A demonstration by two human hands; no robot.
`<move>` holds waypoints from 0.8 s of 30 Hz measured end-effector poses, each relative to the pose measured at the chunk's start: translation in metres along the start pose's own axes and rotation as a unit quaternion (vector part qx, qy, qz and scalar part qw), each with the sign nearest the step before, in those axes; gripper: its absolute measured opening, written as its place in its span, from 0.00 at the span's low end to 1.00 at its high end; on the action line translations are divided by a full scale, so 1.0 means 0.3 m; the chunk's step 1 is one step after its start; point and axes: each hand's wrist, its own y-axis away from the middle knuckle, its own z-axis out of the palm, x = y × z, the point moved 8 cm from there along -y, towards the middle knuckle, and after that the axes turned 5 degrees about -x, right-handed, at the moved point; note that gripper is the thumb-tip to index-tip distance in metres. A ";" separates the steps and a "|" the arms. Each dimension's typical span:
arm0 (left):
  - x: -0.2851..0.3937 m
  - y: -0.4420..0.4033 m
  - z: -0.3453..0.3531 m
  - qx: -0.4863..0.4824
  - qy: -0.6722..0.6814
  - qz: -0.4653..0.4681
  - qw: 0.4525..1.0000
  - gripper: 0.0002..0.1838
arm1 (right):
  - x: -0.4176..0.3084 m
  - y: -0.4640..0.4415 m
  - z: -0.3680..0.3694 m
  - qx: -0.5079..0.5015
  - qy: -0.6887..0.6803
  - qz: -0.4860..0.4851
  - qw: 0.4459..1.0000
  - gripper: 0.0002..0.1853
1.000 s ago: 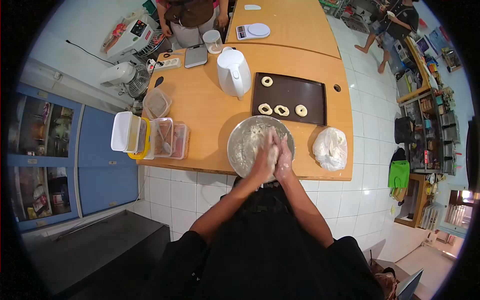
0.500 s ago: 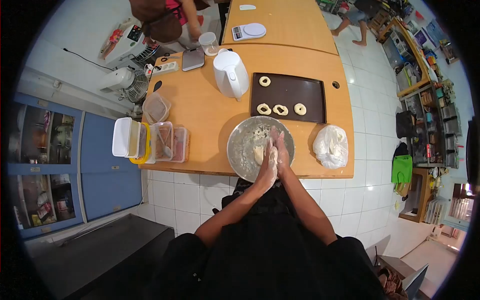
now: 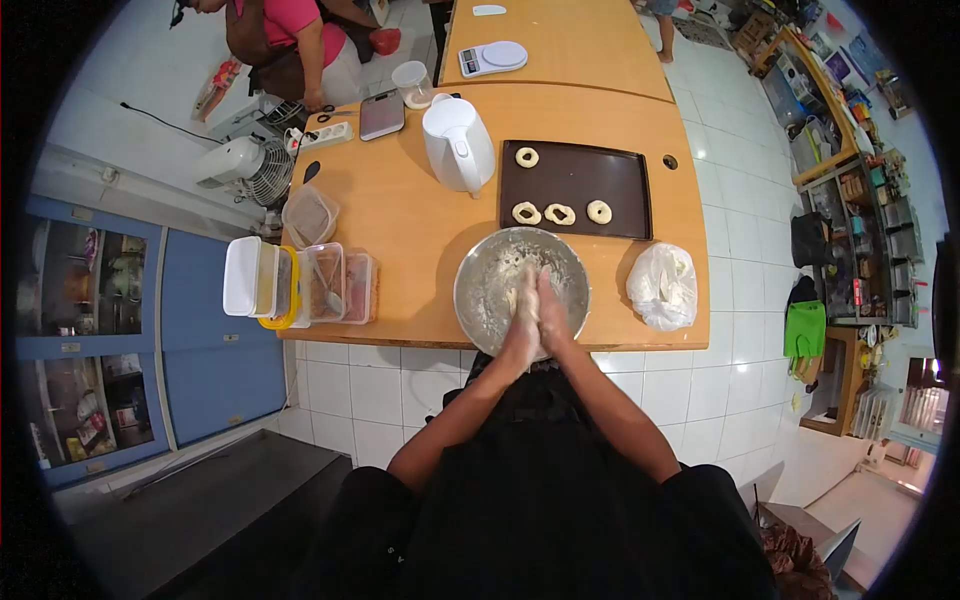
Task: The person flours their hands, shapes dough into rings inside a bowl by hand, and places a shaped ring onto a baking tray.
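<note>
Over the steel mixing bowl (image 3: 470, 290) my left hand (image 3: 524, 318) and my right hand (image 3: 551, 312) are laid palm to palm, fingers stretched out flat. Flour and bits of dough whiten the skin. Whether any dough lies between the palms is hidden. Scraps of dough and flour cling to the bowl's inside, and a pale lump of dough (image 3: 512, 298) shows partly beside my left hand. Just beyond the bowl, a dark baking tray (image 3: 575, 185) carries several dough rings (image 3: 599, 211).
A white plastic bag (image 3: 661, 287) sits right of the bowl. The white electric kettle (image 3: 458, 145) stands behind it. Plastic containers (image 3: 325, 285) line the left side. Farther back are kitchen scales (image 3: 382, 116), a clear jar (image 3: 412, 84) and a power strip (image 3: 325, 137). A person (image 3: 300, 45) stands at the far left.
My joined hands have shifted slightly left and lower over the bowl, palms still together. The person at the far left has come farther into view; the one at the far right has mostly left it.
</note>
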 end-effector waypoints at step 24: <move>-0.024 -0.021 0.010 -0.102 -0.128 0.076 0.984 0.37 | -0.076 -0.013 0.028 0.019 -0.064 -0.047 0.997 0.36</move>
